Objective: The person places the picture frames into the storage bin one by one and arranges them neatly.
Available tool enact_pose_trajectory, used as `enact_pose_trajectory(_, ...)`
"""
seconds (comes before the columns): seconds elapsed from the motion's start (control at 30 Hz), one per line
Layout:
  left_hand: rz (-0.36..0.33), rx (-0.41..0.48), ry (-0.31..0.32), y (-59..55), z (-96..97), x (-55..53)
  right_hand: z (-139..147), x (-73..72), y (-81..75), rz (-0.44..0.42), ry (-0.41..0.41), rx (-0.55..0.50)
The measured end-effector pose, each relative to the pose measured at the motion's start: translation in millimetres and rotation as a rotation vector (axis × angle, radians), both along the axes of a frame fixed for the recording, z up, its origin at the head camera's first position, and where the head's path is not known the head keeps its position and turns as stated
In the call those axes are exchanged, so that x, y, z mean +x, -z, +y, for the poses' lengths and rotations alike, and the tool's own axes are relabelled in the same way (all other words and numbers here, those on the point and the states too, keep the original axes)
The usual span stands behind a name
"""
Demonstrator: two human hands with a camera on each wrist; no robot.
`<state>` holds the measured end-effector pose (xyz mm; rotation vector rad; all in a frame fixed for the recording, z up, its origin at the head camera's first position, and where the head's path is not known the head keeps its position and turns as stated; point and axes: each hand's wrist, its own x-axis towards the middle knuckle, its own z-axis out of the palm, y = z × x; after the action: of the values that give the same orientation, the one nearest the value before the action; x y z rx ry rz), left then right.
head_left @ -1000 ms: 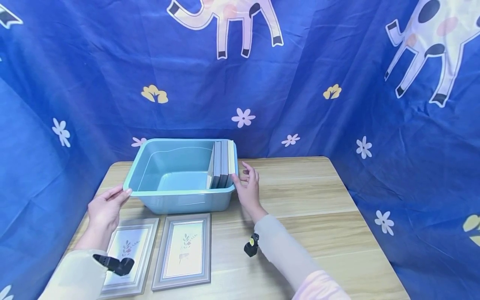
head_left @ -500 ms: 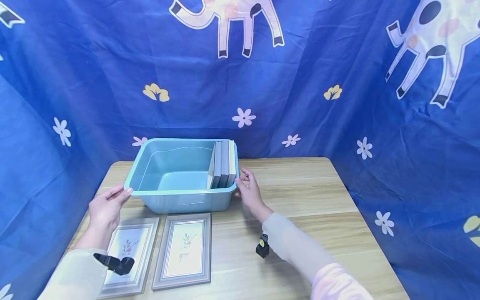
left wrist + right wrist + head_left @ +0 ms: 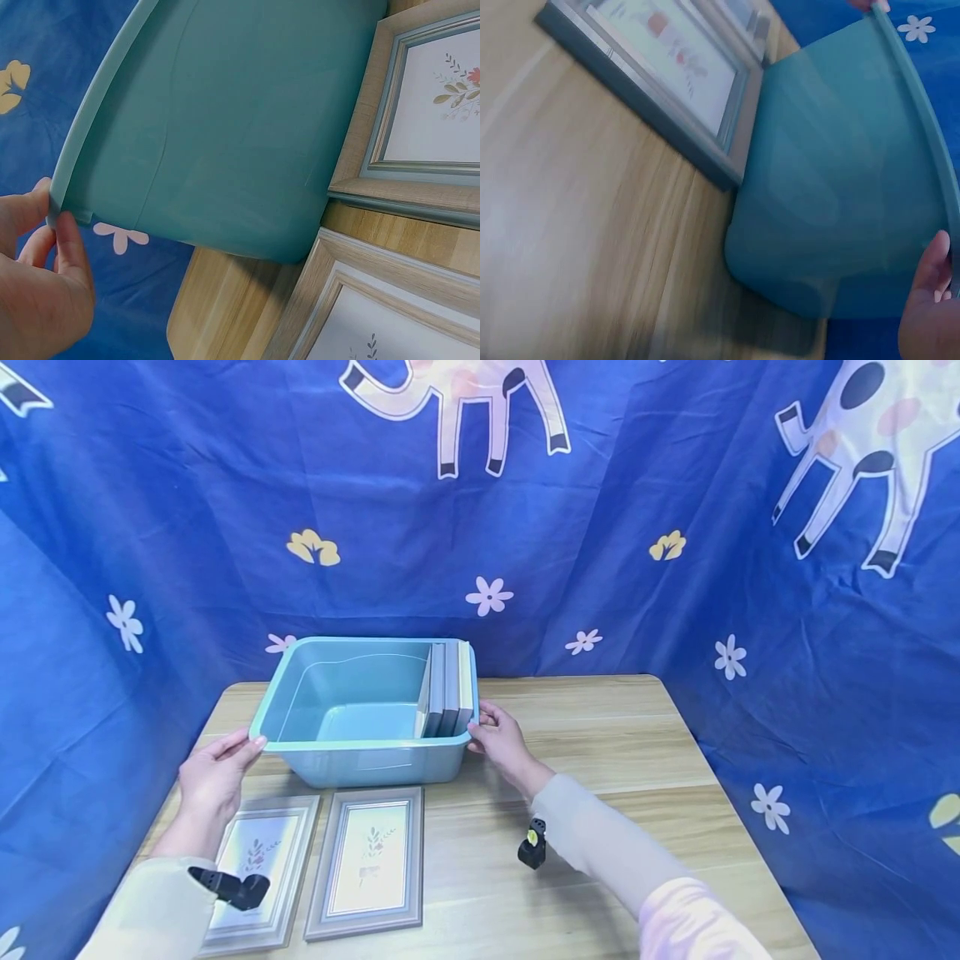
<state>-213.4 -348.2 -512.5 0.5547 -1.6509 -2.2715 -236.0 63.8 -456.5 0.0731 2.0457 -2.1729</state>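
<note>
A light blue plastic basin (image 3: pixel 367 764) sits at the back left of the table. My left hand (image 3: pixel 213 777) pinches its rim at the front left corner, thumb and fingers on either side of the lip, as the left wrist view shows. At the front right corner my right hand (image 3: pixel 504 747) grips the rim, with the thumb up against it and the other fingers beneath. Several thin grey picture frames (image 3: pixel 448 689) stand on edge inside, along the right wall. Two grey-brown picture frames with plant prints, a left one (image 3: pixel 277 877) and a right one (image 3: pixel 365 860), lie flat in front.
The wooden table (image 3: pixel 622 810) extends to the right of the basin. A blue curtain (image 3: pixel 405 527) with printed flowers and animals encloses the back and both sides. My left forearm passes over the left flat frame.
My right hand has shifted slightly along the basin's right rim, its fingers closing under the lip, and the right forearm has swung right. My left hand stays in place.
</note>
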Motion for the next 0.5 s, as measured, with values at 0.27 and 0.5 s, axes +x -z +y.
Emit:
enact_pose_trajectory(0.27, -0.025, 0.054, 0.01, -59.4, 37.0, 27.3, -1.3, 0.5, -5.3, -0.09, 0.013, -0.06)
enact_pose_trajectory(0.5, -0.055, 0.055, 0.01, -71.9, 44.1, 32.7, -2.3, 2.9, -8.9, -0.116, 0.031, -0.096)
